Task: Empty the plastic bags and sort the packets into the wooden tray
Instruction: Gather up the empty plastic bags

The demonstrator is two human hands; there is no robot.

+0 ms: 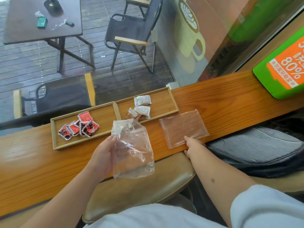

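Both bags look emptied, so the work appears to be at its tail end, with the sorting all but done. The long two-compartment wooden tray [174,102] lies on the orange-brown wooden worktop [230,99]; its left compartment holds a cluster of red-and-black foil packets [79,127], its right one white paper sachets [142,104] and, just beside them at the near rail, what seem to be brown-filled clear packets [139,117], partly hidden by a bag. The left hand [102,153] holds a crumpled clear plastic bag [133,150] above the near edge of the worktop, its grip closed on the bag's left side with the thumb on top; the bag looks empty, its top edge overlapping the tray's near rail. The right hand [192,144] rests on the near corner of a second, flat clear plastic zip bag [184,129] lying on the worktop to the right of the tray; its fingers press or pinch that corner, and whether the grip is fully closed cannot be told. The next move probably calls for setting the held bag down or stacking the two, after checking that no packet clings inside the crumpled film.
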